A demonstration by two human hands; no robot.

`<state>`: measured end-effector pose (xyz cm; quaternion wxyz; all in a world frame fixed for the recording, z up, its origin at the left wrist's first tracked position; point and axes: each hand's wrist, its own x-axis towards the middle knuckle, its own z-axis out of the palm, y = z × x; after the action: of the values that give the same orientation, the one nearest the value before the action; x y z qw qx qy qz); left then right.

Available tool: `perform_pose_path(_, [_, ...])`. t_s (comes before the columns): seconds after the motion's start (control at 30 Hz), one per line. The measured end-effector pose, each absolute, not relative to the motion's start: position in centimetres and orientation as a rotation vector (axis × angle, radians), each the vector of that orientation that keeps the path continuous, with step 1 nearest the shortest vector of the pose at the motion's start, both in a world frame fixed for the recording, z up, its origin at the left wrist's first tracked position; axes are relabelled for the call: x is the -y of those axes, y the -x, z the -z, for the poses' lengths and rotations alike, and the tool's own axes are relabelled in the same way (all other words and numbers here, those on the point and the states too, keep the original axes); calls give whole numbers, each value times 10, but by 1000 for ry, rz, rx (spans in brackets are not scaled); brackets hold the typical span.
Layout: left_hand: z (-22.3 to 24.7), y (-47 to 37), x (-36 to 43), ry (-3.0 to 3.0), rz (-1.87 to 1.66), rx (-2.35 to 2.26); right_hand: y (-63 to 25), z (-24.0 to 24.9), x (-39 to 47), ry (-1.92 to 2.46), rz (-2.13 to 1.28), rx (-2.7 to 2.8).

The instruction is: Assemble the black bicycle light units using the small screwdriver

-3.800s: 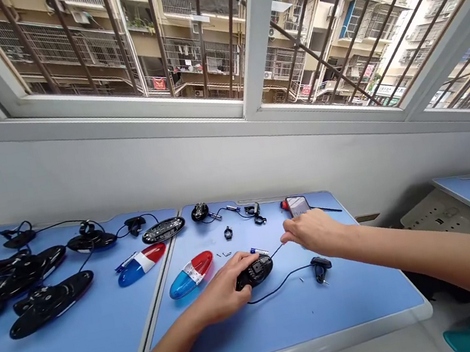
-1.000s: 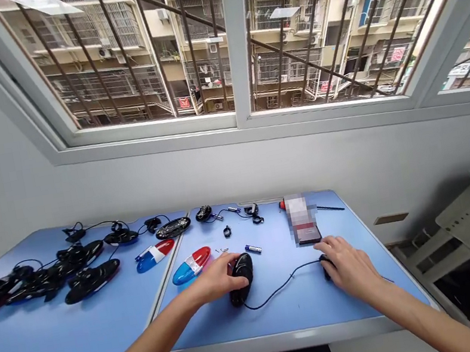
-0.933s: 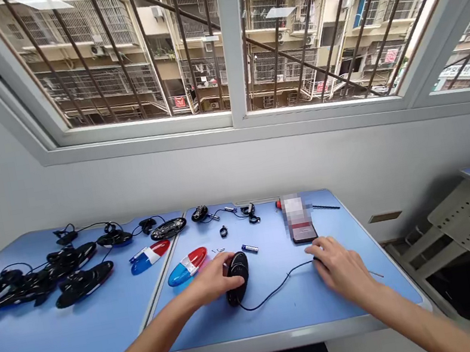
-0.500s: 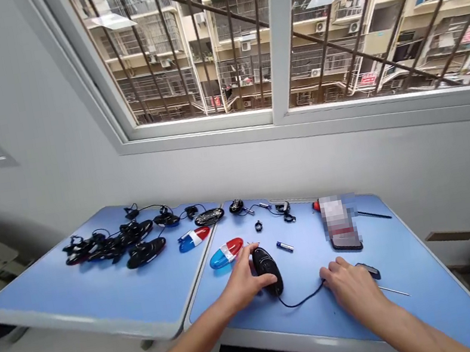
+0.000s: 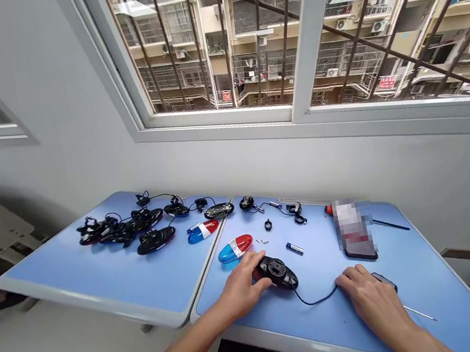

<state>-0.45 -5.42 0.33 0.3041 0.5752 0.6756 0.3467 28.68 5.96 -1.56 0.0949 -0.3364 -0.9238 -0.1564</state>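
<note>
My left hand has its thumb and fingers around one end of a black oval electronic housing, which shows a round ribbed disc on its upper face. From the housing's near end a thin black cable runs across to my right hand. My right hand's fingers are closed at the cable's far end; whatever part sits inside them is hidden. Beside that hand lies a screwdriver with a dark handle. A red, clear and blue oval light cover rests beyond my left hand, near tiny screws.
A loose battery and a black clamp ring lie on the blue table. Farther right is a phone, partly blurred. Several black wired units and another red-blue cover are on the left table.
My left hand has turned the black housing, so its ribbed disc now faces up. My right hand stays at the cable's end. The whole view has shifted a little.
</note>
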Motion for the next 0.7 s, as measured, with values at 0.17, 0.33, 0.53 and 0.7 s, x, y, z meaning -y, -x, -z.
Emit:
perform_pose_path(0.17, [-8, -6, 55, -1540, -858, -1957, -292, 28, -63, 782, 506, 2582])
perform_pose_path(0.33, [-12, -9, 56, -1560, -842, -1985, -291, 29, -62, 703, 559, 2574])
perform_pose_path(0.53, [-13, -8, 56, -1588, -809, -1995, -292, 26, -62, 640, 506, 2564])
perform_pose_path(0.7, [-12, -3, 64, -1681, -713, -1983, -301, 30, -62, 641, 477, 2587])
